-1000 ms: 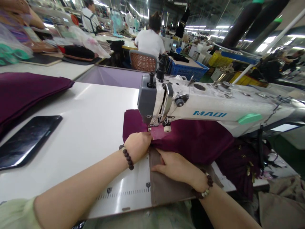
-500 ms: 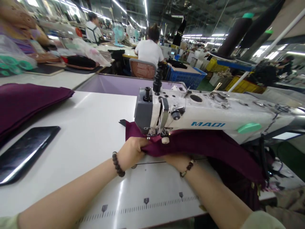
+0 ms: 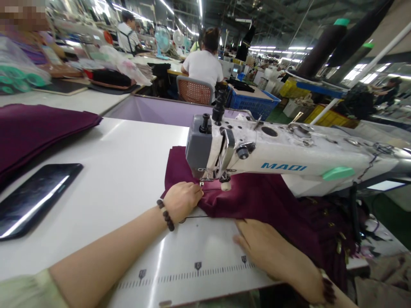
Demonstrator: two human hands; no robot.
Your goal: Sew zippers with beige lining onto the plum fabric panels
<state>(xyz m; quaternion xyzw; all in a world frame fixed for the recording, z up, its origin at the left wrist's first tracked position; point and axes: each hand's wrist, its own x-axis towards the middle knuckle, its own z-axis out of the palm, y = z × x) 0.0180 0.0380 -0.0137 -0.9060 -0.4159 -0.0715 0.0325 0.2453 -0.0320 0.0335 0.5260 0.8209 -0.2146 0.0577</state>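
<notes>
A maroon fabric piece (image 3: 224, 207) lies beneath the needle end of the white sewing machine (image 3: 279, 149). Close to the presser foot (image 3: 201, 183), my left hand (image 3: 183, 200) has its fingers closed on the near edge of the cloth. My right hand (image 3: 269, 244) is lower right, slightly blurred, at the fabric's near edge. Its thumb stands apart, and the fingertips are partly hidden at the cloth. The fabric runs right, beneath the machine arm, toward bunched maroon cloth with gold-coloured zipper pulls (image 3: 339, 246).
A stack of maroon cloth (image 3: 45, 132) and a black phone (image 3: 41, 199) lie on the left of the white table (image 3: 138, 158). Thread cones (image 3: 321, 53) stand at upper right. A person in a white shirt (image 3: 204, 68) sits ahead beside a blue crate (image 3: 252, 102).
My right hand has drawn back right and toward me, out from under the cloth. More fabric now lies spread left of and behind the needle. My left hand stays near the presser foot.
</notes>
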